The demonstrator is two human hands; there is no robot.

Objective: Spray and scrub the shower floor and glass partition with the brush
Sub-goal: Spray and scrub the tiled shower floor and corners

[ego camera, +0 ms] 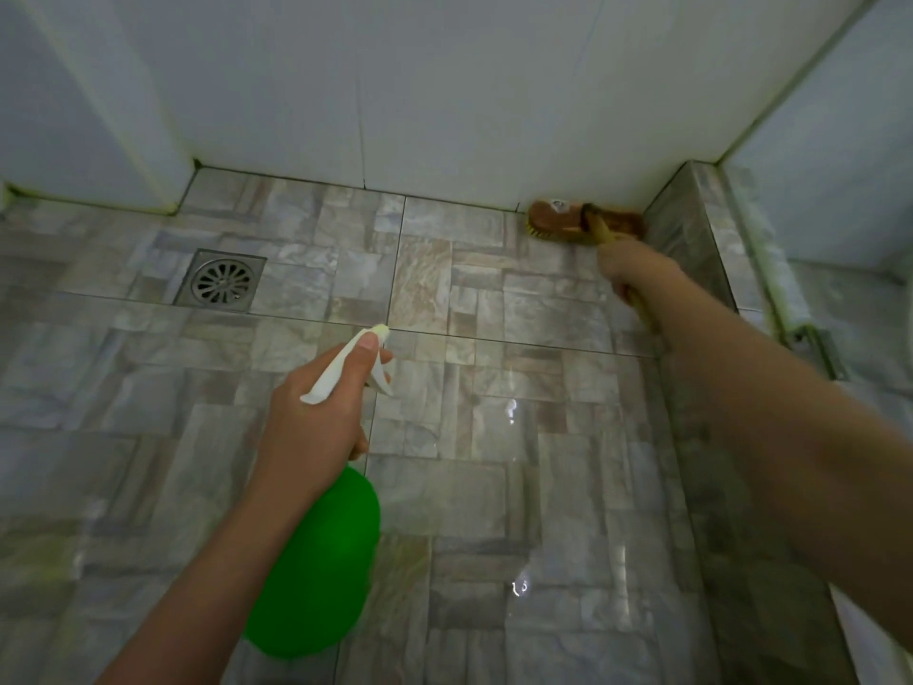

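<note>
Clasping the brush handle, the right grip sits behind its head; left grip clasps bottle.

This is a bathroom shower stall I'm standing in. Stone-patterned floor tiles gleam wet under me, with a square metal floor drain set into them towards the far left. Plain white wall tiles rise behind, and the low tiled kerb on my right carries what looks like a glass partition.
</note>
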